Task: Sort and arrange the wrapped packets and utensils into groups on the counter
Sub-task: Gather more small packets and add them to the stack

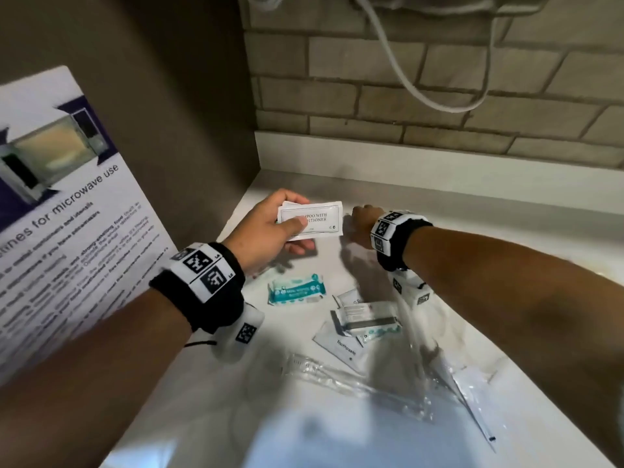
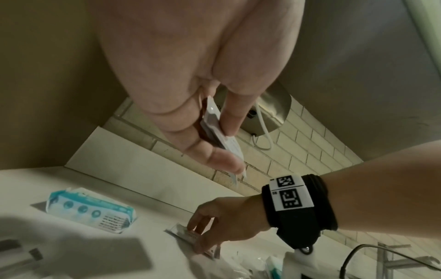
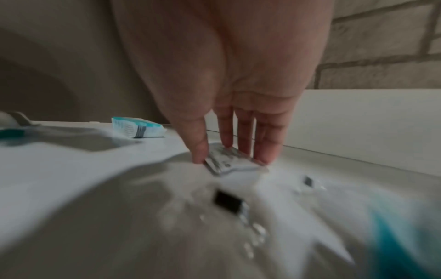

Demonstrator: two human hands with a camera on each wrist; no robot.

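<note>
My left hand [image 1: 287, 219] is raised over the white counter [image 1: 472, 214] and pinches a small stack of white shampoo-with-conditioner sachets [image 1: 314, 219] between thumb and fingers. The left wrist view shows the same stack [image 2: 214, 120] edge-on. To its right, my right hand [image 1: 362, 221] reaches down to the counter. There its thumb and fingertips [image 3: 263, 156] pinch the two sides of a small white sachet [image 3: 229, 160] that lies flat. That sachet [image 2: 186, 233] also shows under the right hand [image 2: 210, 229] in the left wrist view.
A teal wipes packet [image 1: 296, 289] lies below my left hand. A loose pile of white packets [image 1: 366, 319], with a toothpaste sachet [image 1: 339, 344], lies mid-counter. Clear-wrapped utensils [image 1: 358, 380] lie nearer me. A microwave notice [image 1: 60, 197] stands at left, a brick wall behind.
</note>
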